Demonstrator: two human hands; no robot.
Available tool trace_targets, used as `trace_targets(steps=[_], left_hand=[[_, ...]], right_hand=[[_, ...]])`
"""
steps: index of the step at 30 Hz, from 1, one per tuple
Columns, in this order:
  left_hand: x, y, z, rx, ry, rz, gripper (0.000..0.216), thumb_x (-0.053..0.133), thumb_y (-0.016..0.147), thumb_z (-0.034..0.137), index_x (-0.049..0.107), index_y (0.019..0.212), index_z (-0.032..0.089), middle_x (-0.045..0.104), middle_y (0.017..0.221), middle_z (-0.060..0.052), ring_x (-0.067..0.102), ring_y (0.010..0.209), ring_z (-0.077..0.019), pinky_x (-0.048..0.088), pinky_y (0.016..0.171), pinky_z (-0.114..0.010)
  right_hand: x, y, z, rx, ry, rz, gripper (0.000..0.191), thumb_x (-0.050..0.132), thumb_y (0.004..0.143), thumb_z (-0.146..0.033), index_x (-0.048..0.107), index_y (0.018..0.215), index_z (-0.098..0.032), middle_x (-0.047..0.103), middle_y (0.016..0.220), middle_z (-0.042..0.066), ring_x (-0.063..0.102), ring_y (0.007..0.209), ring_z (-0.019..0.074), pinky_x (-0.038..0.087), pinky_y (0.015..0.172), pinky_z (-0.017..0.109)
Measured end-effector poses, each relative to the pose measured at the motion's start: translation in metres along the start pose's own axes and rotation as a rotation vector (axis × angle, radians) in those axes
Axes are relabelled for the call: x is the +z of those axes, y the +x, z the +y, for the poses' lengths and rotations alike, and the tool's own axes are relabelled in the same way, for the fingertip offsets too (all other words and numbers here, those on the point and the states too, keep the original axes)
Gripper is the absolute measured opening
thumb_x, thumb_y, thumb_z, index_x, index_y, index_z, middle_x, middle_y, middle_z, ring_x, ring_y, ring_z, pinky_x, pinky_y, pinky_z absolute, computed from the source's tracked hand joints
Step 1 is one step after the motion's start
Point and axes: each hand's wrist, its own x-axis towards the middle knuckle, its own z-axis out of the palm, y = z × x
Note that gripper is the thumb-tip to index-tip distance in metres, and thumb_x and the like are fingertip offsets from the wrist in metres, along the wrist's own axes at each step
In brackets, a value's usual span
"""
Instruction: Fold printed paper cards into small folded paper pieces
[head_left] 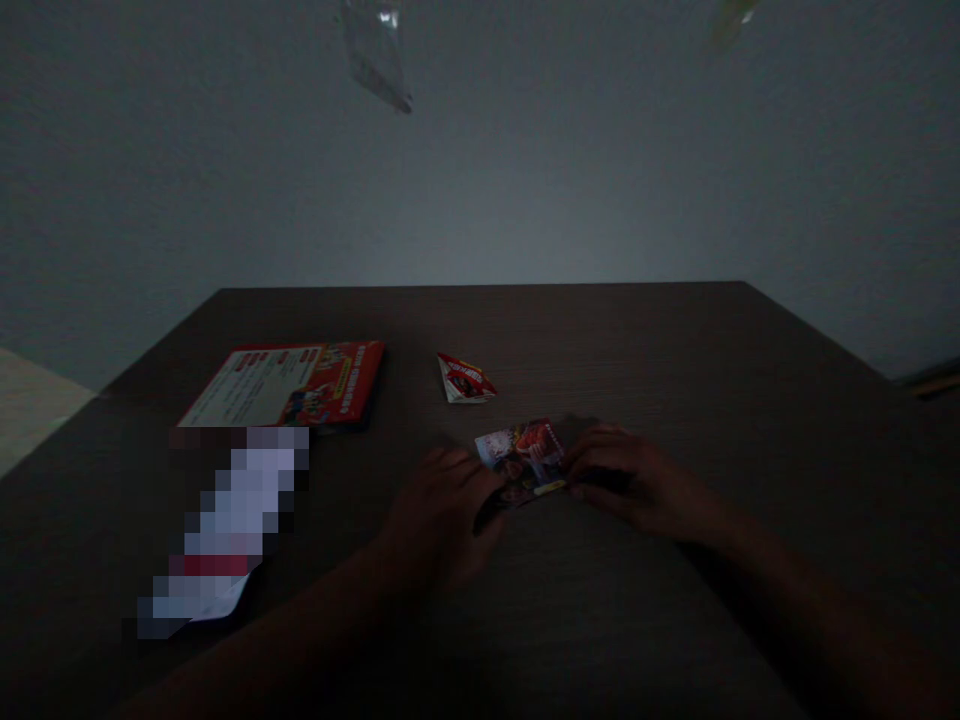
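A small colour-printed paper (525, 455) lies between my hands, low over the table and slightly tilted. My left hand (448, 505) grips its left edge, with the thumb towards the near corner. On the other side, my right hand (622, 470) pinches the right edge between thumb and fingers. The picture is dim, so the exact finger contact is hard to make out. Just beyond the paper sits a small folded red-and-white paper piece (466, 382), pointed at its ends.
At the left, a stack of red-and-white printed leaflets (337, 385) rests on the dark wooden table (600, 340). Nearer me lies a pale object (232, 530), mostly blurred into blocks. A clear plastic bag (377, 50) hangs on the grey wall (562, 150) behind.
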Motion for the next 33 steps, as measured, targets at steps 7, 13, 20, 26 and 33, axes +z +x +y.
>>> trace_targets(steps=[7,13,20,26,33], left_hand=[[-0.001,0.0,0.0,-0.001,0.063,0.021,0.016,0.055,0.079,0.016,0.062,0.093,0.018,0.065,0.087,-0.006,0.055,0.083,-0.0216,0.043,0.072,-0.036],[0.0,0.0,0.001,0.018,0.097,0.0,0.014,0.053,0.08,0.016,0.061,0.091,0.016,0.064,0.082,-0.006,0.055,0.078,-0.0205,0.044,0.07,-0.035],[0.0,0.002,0.001,-0.058,0.004,-0.014,0.019,0.055,0.079,0.016,0.06,0.097,0.018,0.062,0.086,-0.006,0.056,0.08,-0.0202,0.046,0.071,-0.033],[0.005,0.002,-0.001,-0.247,-0.171,0.046,0.044,0.056,0.081,0.022,0.045,0.123,0.02,0.063,0.084,-0.002,0.059,0.075,-0.0177,0.048,0.068,-0.032],[0.013,0.002,-0.002,-0.347,-0.244,0.125,0.06,0.058,0.08,0.023,0.029,0.132,0.02,0.065,0.079,0.0,0.063,0.073,-0.0176,0.049,0.069,-0.033]], right_hand=[[0.0,-0.001,0.001,0.01,-0.002,0.005,0.01,0.06,0.082,-0.022,0.064,0.091,-0.021,0.066,0.09,0.005,0.058,0.09,0.0193,0.043,0.084,0.039],[0.001,0.0,0.0,0.013,-0.026,0.002,0.011,0.06,0.082,-0.022,0.064,0.093,-0.021,0.067,0.09,0.005,0.058,0.089,0.0197,0.042,0.085,0.04],[0.005,0.0,0.002,0.079,-0.021,0.063,0.011,0.062,0.081,-0.022,0.063,0.092,-0.021,0.065,0.089,0.005,0.058,0.088,0.02,0.045,0.08,0.036],[0.01,0.0,0.005,0.217,0.015,0.119,0.015,0.061,0.082,-0.03,0.062,0.092,-0.02,0.065,0.091,0.007,0.059,0.082,0.0197,0.048,0.074,0.034],[0.017,0.002,0.006,0.354,0.143,0.168,0.024,0.058,0.083,-0.034,0.058,0.102,-0.02,0.067,0.08,0.002,0.063,0.074,0.0175,0.049,0.067,0.029]])
